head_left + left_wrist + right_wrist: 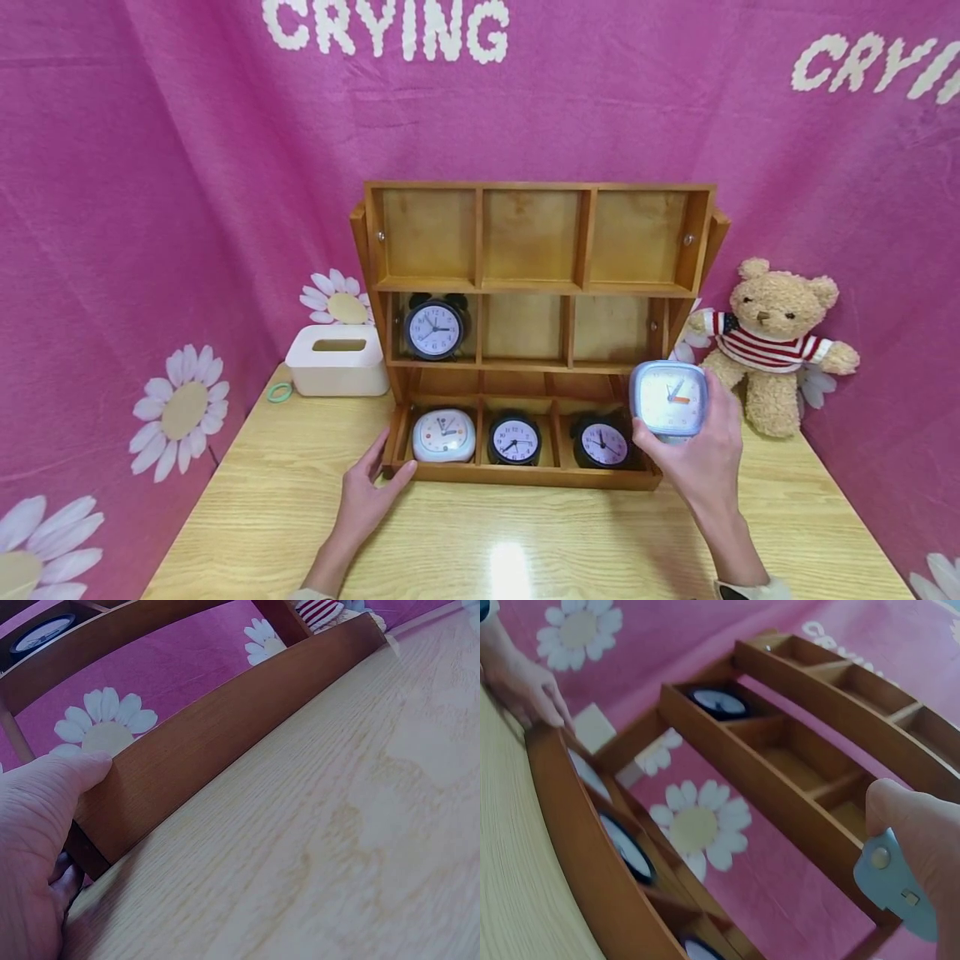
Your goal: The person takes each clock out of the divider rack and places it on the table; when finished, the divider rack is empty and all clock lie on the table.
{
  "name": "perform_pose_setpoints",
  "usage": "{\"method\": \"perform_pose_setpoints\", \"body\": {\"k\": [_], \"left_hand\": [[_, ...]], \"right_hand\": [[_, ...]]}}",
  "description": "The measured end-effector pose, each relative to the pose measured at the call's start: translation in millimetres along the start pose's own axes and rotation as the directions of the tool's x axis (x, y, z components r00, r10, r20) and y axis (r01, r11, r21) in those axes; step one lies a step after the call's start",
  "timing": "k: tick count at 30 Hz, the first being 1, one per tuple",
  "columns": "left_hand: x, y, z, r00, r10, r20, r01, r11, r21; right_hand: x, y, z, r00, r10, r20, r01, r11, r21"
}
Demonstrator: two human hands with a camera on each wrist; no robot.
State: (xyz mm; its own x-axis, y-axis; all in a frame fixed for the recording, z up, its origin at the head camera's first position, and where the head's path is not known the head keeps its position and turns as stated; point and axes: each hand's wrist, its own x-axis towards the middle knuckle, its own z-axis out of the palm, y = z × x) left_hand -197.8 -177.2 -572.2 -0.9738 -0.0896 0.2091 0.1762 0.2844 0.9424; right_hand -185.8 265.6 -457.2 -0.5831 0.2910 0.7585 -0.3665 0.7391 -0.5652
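A light-blue alarm clock [670, 398] is held up by my right hand [708, 446], thumb and fingers at its sides, before the right end of a three-tier wooden shelf [532, 475]. In the right wrist view the clock's blue back [896, 881] shows beside the thumb. My left hand [367, 492] grips the shelf's lower left corner, thumb on the front board [225, 724] and fingers around the end. The bottom tier holds a pale-blue clock [443, 435] on the left, a black clock [514, 440] in the middle and another black clock [602, 442] on the right.
In the middle tier's left compartment stands a black twin-bell alarm clock [434, 328]. A white tissue box [337, 362] and a green ring [280, 392] lie left of the shelf. To the right sits a teddy bear [776, 346]. A pink curtain [225, 167] hangs behind the table [247, 508].
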Motion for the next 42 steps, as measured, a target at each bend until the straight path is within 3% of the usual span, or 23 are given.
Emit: {"method": "perform_pose_setpoints", "body": {"k": [5,11,19,25,32,42], "left_hand": [[1.2,-0.4,-0.3,1.000,0.004,0.001,-0.004,1.000,0.007],[3.4,-0.9,0.1,1.000,0.010,0.008,-0.010,1.000,0.000],[3.0,-0.6,0.0,1.000,0.005,0.006,-0.005,1.000,0.013],[2.2,-0.1,0.1,1.000,-0.003,0.004,0.003,1.000,0.015],[1.3,0.9,0.2,1.000,-0.013,0.006,0.013,1.000,0.017],[-1.2,1.4,-0.6,1.000,-0.001,0.009,0.001,1.000,0.022]], "right_hand": [[1.1,16.5,-13.7,1.000,0.027,-0.001,-0.027,0.999,-0.017],[2.5,32.5,-28.4,0.990,0.136,0.022,-0.135,0.990,-0.046],[9.2,55.3,-45.2,0.970,0.241,-0.007,-0.241,0.969,-0.058],[11.2,80.5,-56.1,0.942,0.335,0.007,-0.332,0.936,-0.116],[1.5,118.6,-63.2,0.895,0.444,0.043,-0.431,0.885,-0.176],[-16.6,150.1,-67.9,0.858,0.492,0.147,-0.437,0.850,-0.294]]}}
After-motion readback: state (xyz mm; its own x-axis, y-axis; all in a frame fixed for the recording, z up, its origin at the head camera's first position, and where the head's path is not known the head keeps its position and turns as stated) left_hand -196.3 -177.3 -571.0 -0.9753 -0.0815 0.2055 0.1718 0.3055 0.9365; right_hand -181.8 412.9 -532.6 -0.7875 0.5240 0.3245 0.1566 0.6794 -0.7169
